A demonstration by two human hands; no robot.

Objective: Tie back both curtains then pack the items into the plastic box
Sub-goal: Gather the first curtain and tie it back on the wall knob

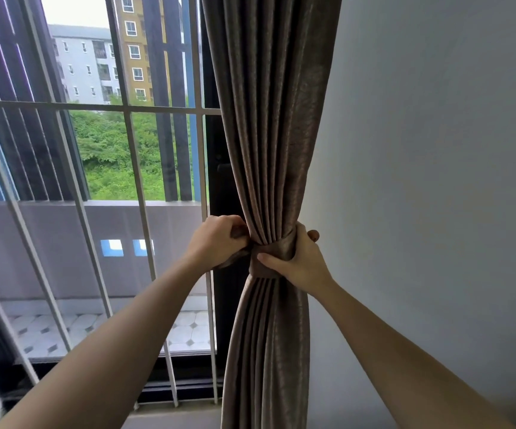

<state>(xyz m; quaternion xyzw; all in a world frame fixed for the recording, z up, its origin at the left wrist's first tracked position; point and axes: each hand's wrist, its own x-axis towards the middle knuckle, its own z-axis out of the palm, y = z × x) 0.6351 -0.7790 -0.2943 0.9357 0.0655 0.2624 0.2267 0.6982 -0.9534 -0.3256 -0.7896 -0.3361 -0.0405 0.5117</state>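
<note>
Brown fabric fills the middle of the head view: a curtain (269,119) hangs gathered against the grey wall (436,150) at the right edge of the window, pinched into a narrow waist and flaring out again above and below. Its top and its hem are both cut off by the frame.

A tieback band (277,253) of the same brown cloth wraps round that waist. The right hand (297,258) grips the band from the wall side, thumb lying across the front of it, while its fingers (313,234) curl round behind the folds, so only one fingertip shows past the curtain's edge. The left hand (219,239) is closed into a fist round the band's other end just beside the curtain on the window side; its fingers are tucked under and hidden, and how the end is bunched inside the fist cannot be made out. Whether the band is knotted or hooked is hidden.

Behind the left arm, white window bars (133,144) cross the glass, with a tiled balcony floor (188,329), green trees and apartment blocks beyond. Only this one curtain is in view.
</note>
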